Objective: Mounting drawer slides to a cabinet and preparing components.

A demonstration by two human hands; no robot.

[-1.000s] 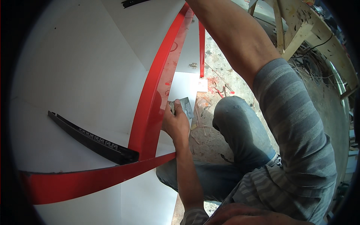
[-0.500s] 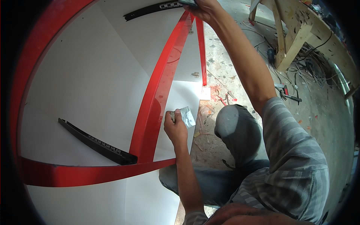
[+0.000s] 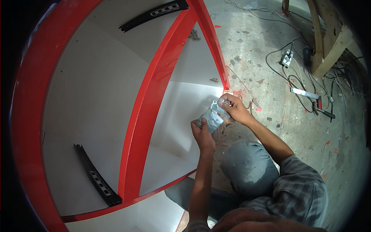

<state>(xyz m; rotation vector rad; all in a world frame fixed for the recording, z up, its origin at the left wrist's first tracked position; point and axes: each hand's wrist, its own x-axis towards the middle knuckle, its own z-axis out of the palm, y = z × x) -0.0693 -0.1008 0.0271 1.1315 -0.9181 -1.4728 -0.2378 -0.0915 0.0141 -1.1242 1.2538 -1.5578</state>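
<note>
My left hand (image 3: pixel 202 136) is closed on a thin silvery-grey plate (image 3: pixel 211 120), its surface smeared and patchy. My right hand (image 3: pixel 236 111) pinches a small flat scraper-like piece (image 3: pixel 221 108), pale and partly see-through, against the plate's far right edge. Both hands meet just in front of the open side of a white cabinet with a red frame (image 3: pixel 152 89). Fingers hide part of both held pieces, so their exact kind is unclear.
Two black drawer slides (image 3: pixel 154 14) lie along the cabinet's inside. Metal hinges (image 3: pixel 214 80) sit on the inner panel. On the stained concrete floor are cables, a power strip (image 3: pixel 287 58), a silver-bladed tool (image 3: pixel 304 93) and a black-handled tool (image 3: pixel 324 111). A wooden bench (image 3: pixel 334 50) stands far right.
My right hand has come down from the cabinet's top red corner to my left hand. The left hand has shifted slightly right with the plate. My view has turned somewhat.
</note>
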